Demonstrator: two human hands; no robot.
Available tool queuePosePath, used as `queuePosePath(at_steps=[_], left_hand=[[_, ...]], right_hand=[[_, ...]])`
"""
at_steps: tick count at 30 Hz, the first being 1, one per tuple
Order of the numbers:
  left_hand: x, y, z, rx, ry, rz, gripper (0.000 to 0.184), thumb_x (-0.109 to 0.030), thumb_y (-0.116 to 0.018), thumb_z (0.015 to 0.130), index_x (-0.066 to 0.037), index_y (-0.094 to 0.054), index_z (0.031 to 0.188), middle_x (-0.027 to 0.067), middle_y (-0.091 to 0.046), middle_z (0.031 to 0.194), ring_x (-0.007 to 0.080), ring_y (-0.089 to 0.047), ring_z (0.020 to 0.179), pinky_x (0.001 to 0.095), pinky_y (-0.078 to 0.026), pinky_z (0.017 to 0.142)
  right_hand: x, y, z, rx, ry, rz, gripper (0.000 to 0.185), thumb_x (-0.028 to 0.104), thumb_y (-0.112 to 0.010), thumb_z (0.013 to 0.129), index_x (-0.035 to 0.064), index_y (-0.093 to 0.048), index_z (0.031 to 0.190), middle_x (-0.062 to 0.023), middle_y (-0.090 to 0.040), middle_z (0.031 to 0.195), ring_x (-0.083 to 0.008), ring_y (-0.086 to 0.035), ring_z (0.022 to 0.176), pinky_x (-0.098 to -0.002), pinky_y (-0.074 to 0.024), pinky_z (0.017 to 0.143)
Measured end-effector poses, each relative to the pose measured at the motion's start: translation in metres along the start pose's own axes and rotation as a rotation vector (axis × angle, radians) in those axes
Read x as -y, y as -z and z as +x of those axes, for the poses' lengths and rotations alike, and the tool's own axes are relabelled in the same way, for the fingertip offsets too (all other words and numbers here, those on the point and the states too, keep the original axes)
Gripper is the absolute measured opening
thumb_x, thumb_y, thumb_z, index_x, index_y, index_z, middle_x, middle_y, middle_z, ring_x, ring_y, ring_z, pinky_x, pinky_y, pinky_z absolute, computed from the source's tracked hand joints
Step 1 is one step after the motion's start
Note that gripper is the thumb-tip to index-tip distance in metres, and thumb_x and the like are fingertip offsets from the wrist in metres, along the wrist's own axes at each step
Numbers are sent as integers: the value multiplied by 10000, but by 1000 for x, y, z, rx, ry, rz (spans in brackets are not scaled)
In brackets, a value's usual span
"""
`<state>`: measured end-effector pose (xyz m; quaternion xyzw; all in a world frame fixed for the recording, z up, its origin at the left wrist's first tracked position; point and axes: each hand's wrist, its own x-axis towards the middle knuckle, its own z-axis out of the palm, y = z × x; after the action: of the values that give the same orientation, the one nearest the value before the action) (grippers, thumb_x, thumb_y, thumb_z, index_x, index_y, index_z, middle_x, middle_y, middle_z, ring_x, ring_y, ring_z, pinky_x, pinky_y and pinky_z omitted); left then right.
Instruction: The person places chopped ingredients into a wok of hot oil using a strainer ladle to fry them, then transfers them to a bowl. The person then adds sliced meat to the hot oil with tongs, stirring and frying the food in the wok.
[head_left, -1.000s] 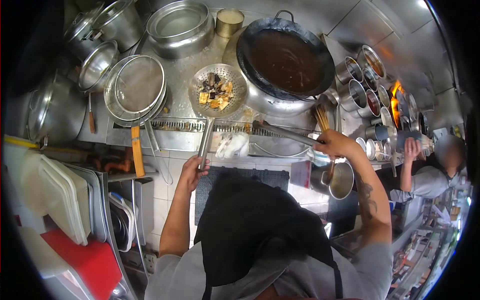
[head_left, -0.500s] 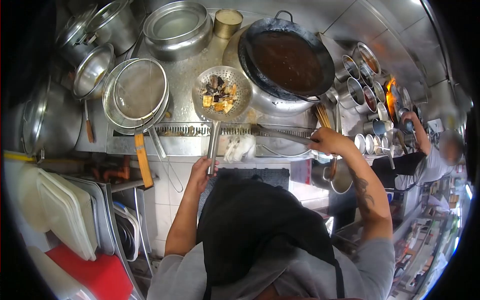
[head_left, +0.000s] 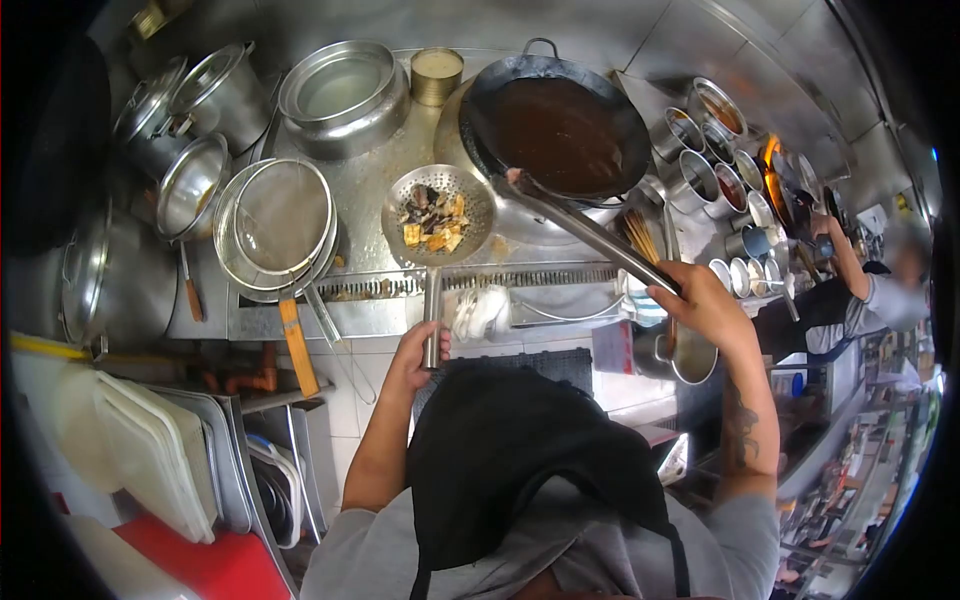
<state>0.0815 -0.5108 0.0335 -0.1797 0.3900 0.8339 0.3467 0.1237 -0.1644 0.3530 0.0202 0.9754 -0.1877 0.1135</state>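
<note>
My left hand [head_left: 420, 358] is closed round the handle of a perforated strainer ladle [head_left: 398, 205]. Pieces of food [head_left: 434, 222], some golden and some dark, lie in its bowl above the steel counter. In my right hand [head_left: 700, 305] is a long metal-handled utensil [head_left: 600, 238], slanting up and left. Its brownish far end comes close to the near left rim of a black wok [head_left: 490, 165], which holds dark brown liquid [head_left: 565, 135]. The kind of utensil cannot be made out. A white cloth [head_left: 482, 312] lies at the counter edge between my hands.
Round mesh strainers [head_left: 285, 215] rest left of the ladle. Behind stand a wide metal pot [head_left: 345, 95] and a tin can [head_left: 437, 78]. Several steel containers [head_left: 690, 180] line the right side, near a flame [head_left: 771, 170]. A co-worker's arm [head_left: 848, 255] reaches there.
My right hand has raised the long utensil's far end from the drain strip toward the wok rim. The ladle stays over the counter with the food in it. The camera view has shifted.
</note>
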Motion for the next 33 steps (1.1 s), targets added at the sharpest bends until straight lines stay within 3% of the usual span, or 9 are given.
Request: queuePosePath(at_steps=[4,7,8,13,19,23,29,31,33], left_hand=[[-1,-4,6,14,13,-32,330,-283,-522,862,-38,-506,1083,59,-555,805,142,-519,659,276,-444,553],[-4,-10,4,70,-8,-11,343,-298,-506,868,-23,-511,1073,49,-556,805,122,-521,649,258,-452,549],[-3,-10,5,73,-8,-11,343,-297,-505,868,-20,-512,1069,46,-554,808,117,-521,648,250,-457,545],[-10,-17,9,59,17,8,345,-301,-506,867,-16,-512,1059,37,-544,818,110,-521,646,236,-471,531],[-15,-24,29,108,123,-112,256,-245,-508,864,-65,-501,1047,16,-508,778,99,-478,569,242,-432,464],[-13,-41,31,57,76,-38,212,-165,-522,850,-88,-484,1044,-11,-467,699,87,-444,523,238,-398,422],[-6,-49,21,51,-7,67,189,-133,-497,856,-92,-472,1039,-16,-427,694,84,-418,516,234,-387,415],[-8,-41,24,12,-19,43,187,-134,-504,854,-105,-480,1037,-18,-435,701,80,-418,523,235,-369,418],[-10,-46,9,-119,-34,154,212,-137,-519,856,-124,-495,1066,-28,-445,706,71,-413,533,223,-341,436]], right_hand=[[-43,8,-49,-163,-70,161,183,96,-612,798,-29,-594,931,-114,-585,649,-139,-570,590,-295,-426,547],[-92,11,-91,-285,-217,86,217,144,-640,769,-24,-598,900,-160,-558,655,-209,-537,537,-321,-404,524],[-122,2,-100,-370,-175,30,239,160,-651,746,-24,-597,888,-183,-545,660,-284,-519,537,-345,-396,528],[-240,-53,-111,-413,-415,-243,234,195,-620,749,-20,-573,827,-222,-583,750,-387,-576,738,-436,-450,651],[-343,-130,-72,-299,-617,-191,231,230,-607,764,35,-603,889,-195,-623,825,-374,-599,818,-443,-476,749],[-390,-172,-32,-254,-577,-39,324,274,-632,747,-18,-587,880,-251,-600,889,-396,-579,885,-454,-465,777],[-380,-171,-25,-361,-552,77,430,179,-648,711,-40,-530,1063,-250,-579,986,-401,-541,962,-444,-435,842],[-356,-165,-45,-736,-360,68,423,110,-614,712,-39,-516,1096,-256,-559,1017,-399,-520,982,-424,-426,864],[-319,-157,-73,-778,-427,53,423,124,-594,728,-42,-506,1107,-271,-522,1072,-396,-505,1003,-407,-419,873]])
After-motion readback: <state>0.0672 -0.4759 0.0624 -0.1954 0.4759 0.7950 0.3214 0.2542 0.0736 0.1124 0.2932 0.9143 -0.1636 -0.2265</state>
